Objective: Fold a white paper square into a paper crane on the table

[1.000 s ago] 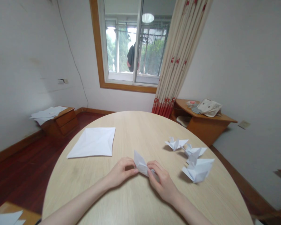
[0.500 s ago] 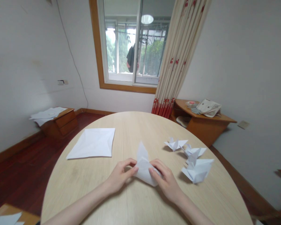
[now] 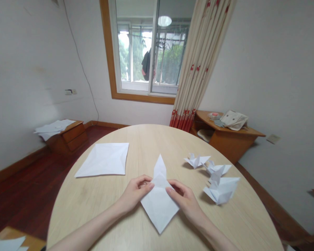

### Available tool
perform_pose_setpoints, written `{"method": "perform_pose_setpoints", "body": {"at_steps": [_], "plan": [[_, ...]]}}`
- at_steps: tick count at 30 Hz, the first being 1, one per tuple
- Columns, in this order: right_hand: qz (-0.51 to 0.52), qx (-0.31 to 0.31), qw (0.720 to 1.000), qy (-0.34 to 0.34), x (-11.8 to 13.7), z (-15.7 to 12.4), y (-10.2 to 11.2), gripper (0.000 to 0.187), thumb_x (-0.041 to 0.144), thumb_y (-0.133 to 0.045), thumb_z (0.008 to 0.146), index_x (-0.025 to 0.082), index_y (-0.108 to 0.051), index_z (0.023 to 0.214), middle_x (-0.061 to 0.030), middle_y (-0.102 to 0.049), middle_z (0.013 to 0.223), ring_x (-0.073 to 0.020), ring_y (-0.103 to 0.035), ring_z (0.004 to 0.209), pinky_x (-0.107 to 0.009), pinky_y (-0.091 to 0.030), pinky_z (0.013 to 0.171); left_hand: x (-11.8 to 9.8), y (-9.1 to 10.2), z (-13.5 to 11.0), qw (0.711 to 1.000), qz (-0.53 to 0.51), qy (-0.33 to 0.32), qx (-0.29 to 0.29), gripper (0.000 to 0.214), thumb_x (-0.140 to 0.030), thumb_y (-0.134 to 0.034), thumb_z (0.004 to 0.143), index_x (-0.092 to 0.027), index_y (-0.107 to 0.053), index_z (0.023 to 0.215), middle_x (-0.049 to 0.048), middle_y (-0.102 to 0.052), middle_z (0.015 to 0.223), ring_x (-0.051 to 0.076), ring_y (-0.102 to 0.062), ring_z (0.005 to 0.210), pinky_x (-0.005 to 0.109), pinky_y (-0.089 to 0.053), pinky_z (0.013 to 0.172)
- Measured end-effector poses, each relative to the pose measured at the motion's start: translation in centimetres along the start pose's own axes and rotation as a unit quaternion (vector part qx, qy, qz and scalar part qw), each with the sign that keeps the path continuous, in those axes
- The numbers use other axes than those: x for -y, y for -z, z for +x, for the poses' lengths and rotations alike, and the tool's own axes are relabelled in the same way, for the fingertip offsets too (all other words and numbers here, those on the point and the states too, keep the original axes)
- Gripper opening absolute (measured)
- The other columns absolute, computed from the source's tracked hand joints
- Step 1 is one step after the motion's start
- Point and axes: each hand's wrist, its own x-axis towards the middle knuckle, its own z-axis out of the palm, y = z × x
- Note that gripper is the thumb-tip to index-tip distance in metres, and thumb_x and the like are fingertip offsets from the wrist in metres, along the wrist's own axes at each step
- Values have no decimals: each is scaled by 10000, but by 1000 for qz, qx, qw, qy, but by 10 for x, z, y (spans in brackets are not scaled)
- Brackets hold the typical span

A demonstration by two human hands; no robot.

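Note:
A folded sheet of white paper (image 3: 159,205) is held over the near middle of the table, with a narrow point facing away from me and a broad diamond-shaped flap towards me. My left hand (image 3: 137,190) pinches its left edge between thumb and fingers. On the opposite edge, my right hand (image 3: 184,197) is closed in the same way, thumb on top. The fingers under the paper are partly hidden. Right of my hands stand three folded paper cranes, the nearest crane (image 3: 221,190) being the largest in view.
A stack of white paper (image 3: 104,160) lies at the left of the round wooden table (image 3: 143,137). Beyond it stands a low cabinet (image 3: 70,134) with papers on top. A corner shelf (image 3: 232,134) holding a cloth bag is at the right, beside the curtain (image 3: 196,66).
The lower part of the folded paper has opened out towards me into a flat diamond. Both hands keep their grip in nearly the same place.

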Motion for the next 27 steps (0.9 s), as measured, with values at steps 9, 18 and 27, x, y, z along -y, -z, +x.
{"method": "perform_pose_setpoints", "body": {"at_steps": [9,18,27], "plan": [[55,-7,995,-82,-20,8,-1,387,412,-761,653,194,-629,944,5,-664,714,-162,-603,647,-255,-431,584,4,3,6,991,137,-3,2,307,-431,-617,780,-141,-629,881,2,-607,696,156,-556,659,241,-395,603],[-61,12,996,-56,-32,10,-2,268,315,-589,753,189,-608,989,-3,-643,745,-192,-596,709,-297,-438,649,9,8,8,921,388,-24,-15,150,-254,-641,752,-187,-671,883,33,-667,837,241,-565,858,392,-336,849],[-295,-4,954,56,-35,9,3,305,217,-508,800,174,-588,1091,-91,-609,988,-257,-541,986,-422,-440,895,6,5,5,904,425,-53,-20,433,-139,-641,716,-186,-544,1135,57,-639,1013,274,-546,1014,435,-338,910]]}}
